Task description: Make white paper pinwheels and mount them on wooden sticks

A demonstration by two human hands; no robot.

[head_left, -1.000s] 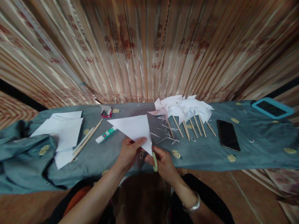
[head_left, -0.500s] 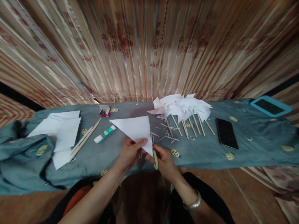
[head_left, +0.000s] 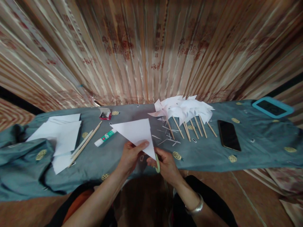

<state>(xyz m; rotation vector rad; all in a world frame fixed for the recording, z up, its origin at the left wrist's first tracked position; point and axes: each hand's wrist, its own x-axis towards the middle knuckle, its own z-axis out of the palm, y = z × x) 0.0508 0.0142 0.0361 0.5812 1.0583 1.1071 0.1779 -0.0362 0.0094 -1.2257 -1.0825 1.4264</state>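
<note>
My left hand (head_left: 131, 156) pinches a white sheet of paper (head_left: 137, 132), folded into a triangle, with the thumb on top. In my right hand (head_left: 165, 162) is a pair of scissors with a pale green handle (head_left: 157, 164); its blades lie at the paper's right edge and are mostly hidden. Thin paper offcuts (head_left: 169, 138) lie on the cloth just beyond my right hand. Behind them rests a row of white paper pinwheels (head_left: 184, 108) on wooden sticks.
A glue stick (head_left: 105, 137), a small red box of pins (head_left: 105, 114), wooden sticks (head_left: 82, 146) and white paper sheets (head_left: 67, 135) lie on the left. To the right are a black phone (head_left: 229, 135) and a blue-framed tablet (head_left: 272, 107). A grey-green cloth (head_left: 201, 160) covers the table; a curtain (head_left: 142, 56) hangs behind.
The thin strip curling beside the paper's right edge is no longer seen there. Both hands stay nearly in place, and the triangle's left tip now overlaps the glue stick's end.
</note>
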